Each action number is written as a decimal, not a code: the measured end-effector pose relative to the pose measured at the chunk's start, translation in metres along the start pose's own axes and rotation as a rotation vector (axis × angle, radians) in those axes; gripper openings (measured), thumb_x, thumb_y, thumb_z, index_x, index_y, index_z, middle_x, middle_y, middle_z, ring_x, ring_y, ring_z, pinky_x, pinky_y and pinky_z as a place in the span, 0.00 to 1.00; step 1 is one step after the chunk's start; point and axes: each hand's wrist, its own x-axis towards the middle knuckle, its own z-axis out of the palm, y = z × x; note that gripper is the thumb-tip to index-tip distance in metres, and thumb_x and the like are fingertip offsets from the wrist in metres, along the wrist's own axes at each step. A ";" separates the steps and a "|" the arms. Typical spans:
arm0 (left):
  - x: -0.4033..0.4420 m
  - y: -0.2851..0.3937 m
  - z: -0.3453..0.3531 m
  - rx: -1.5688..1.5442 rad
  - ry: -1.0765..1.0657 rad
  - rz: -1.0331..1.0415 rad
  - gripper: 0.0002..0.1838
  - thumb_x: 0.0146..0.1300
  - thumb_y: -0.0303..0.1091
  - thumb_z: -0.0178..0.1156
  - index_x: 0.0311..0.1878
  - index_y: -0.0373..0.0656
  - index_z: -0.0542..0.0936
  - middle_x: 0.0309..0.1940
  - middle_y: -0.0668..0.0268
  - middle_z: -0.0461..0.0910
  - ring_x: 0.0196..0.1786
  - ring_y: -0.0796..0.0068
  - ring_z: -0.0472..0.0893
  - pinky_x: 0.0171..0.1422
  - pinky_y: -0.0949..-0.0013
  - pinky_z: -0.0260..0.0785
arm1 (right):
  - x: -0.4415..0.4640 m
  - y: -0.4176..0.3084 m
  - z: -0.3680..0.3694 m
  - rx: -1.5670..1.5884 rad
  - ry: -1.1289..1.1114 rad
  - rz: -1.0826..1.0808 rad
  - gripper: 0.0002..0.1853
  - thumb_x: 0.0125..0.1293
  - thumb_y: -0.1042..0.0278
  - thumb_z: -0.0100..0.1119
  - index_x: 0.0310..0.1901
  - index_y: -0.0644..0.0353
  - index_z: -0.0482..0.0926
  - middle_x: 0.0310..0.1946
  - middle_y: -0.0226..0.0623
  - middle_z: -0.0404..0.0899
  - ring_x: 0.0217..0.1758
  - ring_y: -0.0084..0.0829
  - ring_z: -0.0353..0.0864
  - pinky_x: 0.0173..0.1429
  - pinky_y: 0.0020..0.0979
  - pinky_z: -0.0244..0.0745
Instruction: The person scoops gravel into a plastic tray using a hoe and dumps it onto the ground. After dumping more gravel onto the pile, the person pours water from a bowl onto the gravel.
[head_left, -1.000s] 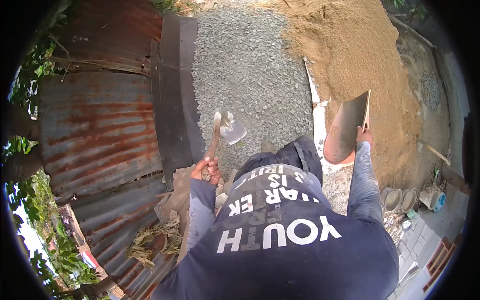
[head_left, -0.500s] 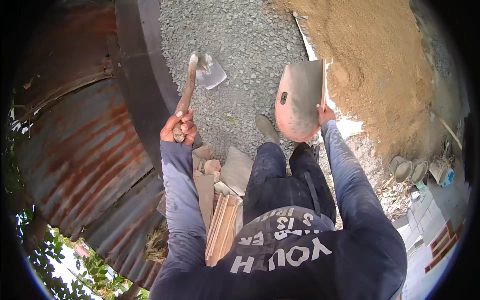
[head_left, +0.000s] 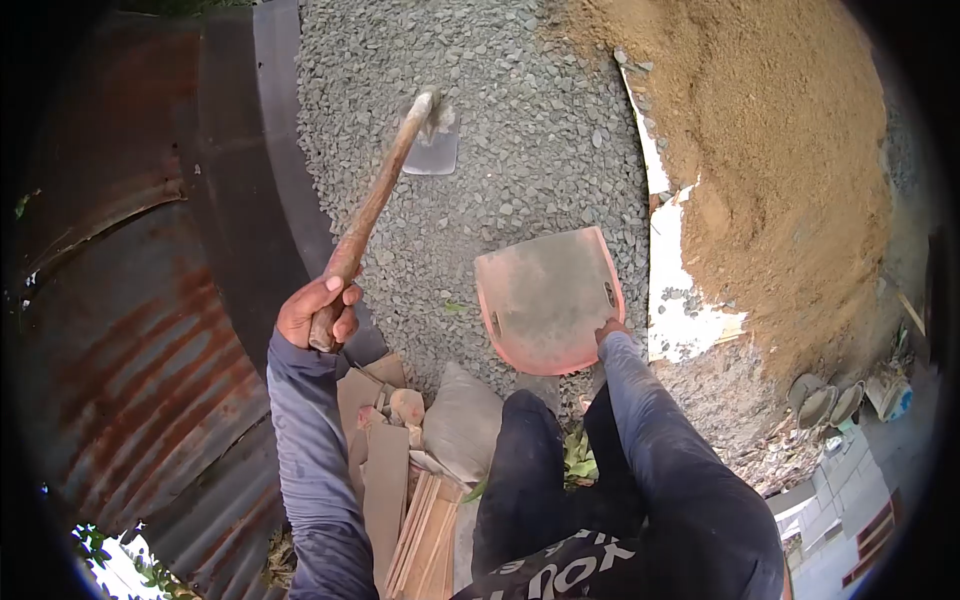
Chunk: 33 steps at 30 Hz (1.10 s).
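Note:
My left hand (head_left: 316, 308) is wrapped round the lower end of the wooden handle of a hoe (head_left: 378, 195). The hoe's flat metal blade (head_left: 432, 155) is at the gravel (head_left: 530, 120), up ahead. With my right hand (head_left: 612, 328) I grip the right edge of a worn reddish plastic scoop pan (head_left: 548, 285), just below one of its two hand slots. The pan's grey, dusty inside faces up, its straight side away from me and its rounded side close to my legs. Part of my right hand's grip is hidden by the wrist.
A sand heap (head_left: 780, 150) rises on the right beside a white sheet (head_left: 670, 300). Rusty corrugated metal (head_left: 150, 340) stands left. Near my legs are a filled sack (head_left: 462, 420), wooden boards (head_left: 425, 525) and broken pieces. Several buckets (head_left: 815, 400) sit at right.
The scoop pan has swung from edge-on at the right to face up in front of my legs. My left hand has moved left and back with the hoe.

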 end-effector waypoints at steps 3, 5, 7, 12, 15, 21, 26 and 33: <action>0.000 -0.005 0.001 -0.022 0.003 0.076 0.14 0.62 0.37 0.58 0.43 0.35 0.71 0.30 0.63 0.73 0.19 0.75 0.72 0.23 0.75 0.63 | -0.043 -0.040 -0.025 -0.003 0.034 -0.293 0.27 0.61 0.48 0.56 0.54 0.60 0.73 0.51 0.47 0.77 0.48 0.42 0.80 0.50 0.37 0.77; -0.003 -0.020 0.010 -0.007 0.027 0.056 0.13 0.61 0.37 0.61 0.42 0.38 0.72 0.28 0.65 0.75 0.19 0.76 0.74 0.24 0.75 0.64 | -0.077 -0.098 -0.047 0.487 -0.322 -0.213 0.32 0.64 0.41 0.48 0.59 0.59 0.69 0.50 0.48 0.76 0.48 0.36 0.79 0.48 0.35 0.77; 0.000 -0.049 0.014 -0.050 0.013 0.022 0.13 0.60 0.33 0.61 0.43 0.36 0.71 0.30 0.65 0.75 0.22 0.74 0.75 0.23 0.71 0.68 | -0.160 -0.178 -0.102 0.799 -0.395 -0.299 0.38 0.62 0.32 0.45 0.60 0.59 0.68 0.48 0.44 0.76 0.43 0.32 0.78 0.45 0.36 0.77; -0.003 -0.141 0.045 0.112 0.191 -0.162 0.20 0.57 0.34 0.63 0.48 0.38 0.68 0.33 0.58 0.78 0.27 0.68 0.80 0.27 0.66 0.73 | -0.199 -0.320 -0.159 1.133 -0.585 -0.256 0.32 0.63 0.43 0.55 0.57 0.64 0.68 0.38 0.40 0.79 0.28 0.32 0.78 0.31 0.29 0.79; -0.010 -0.181 0.060 0.666 0.443 0.005 0.24 0.53 0.40 0.65 0.48 0.39 0.68 0.34 0.52 0.79 0.34 0.54 0.81 0.35 0.56 0.74 | -0.148 -0.356 -0.141 1.141 -0.472 -0.147 0.24 0.59 0.55 0.64 0.47 0.69 0.72 0.27 0.39 0.78 0.20 0.32 0.76 0.19 0.28 0.73; 0.002 -0.298 0.072 0.793 0.487 -0.161 0.26 0.50 0.41 0.67 0.48 0.39 0.69 0.36 0.44 0.78 0.40 0.41 0.78 0.42 0.49 0.71 | -0.085 -0.305 -0.114 1.200 -0.393 -0.165 0.14 0.60 0.58 0.63 0.33 0.58 0.70 0.16 0.29 0.67 0.13 0.25 0.66 0.16 0.29 0.67; 0.095 -0.325 0.124 0.644 0.422 0.084 0.26 0.50 0.41 0.65 0.49 0.37 0.71 0.31 0.45 0.78 0.37 0.44 0.80 0.37 0.54 0.73 | -0.079 -0.292 -0.257 1.097 -0.189 -0.365 0.23 0.57 0.47 0.65 0.33 0.60 0.68 0.15 0.32 0.69 0.14 0.28 0.72 0.19 0.31 0.71; 0.351 -0.081 0.262 0.466 0.381 0.392 0.19 0.49 0.39 0.65 0.39 0.38 0.72 0.30 0.47 0.79 0.35 0.47 0.80 0.40 0.54 0.71 | 0.069 -0.427 -0.583 0.612 0.632 -0.716 0.17 0.55 0.58 0.59 0.30 0.68 0.76 0.17 0.41 0.78 0.16 0.30 0.78 0.25 0.32 0.76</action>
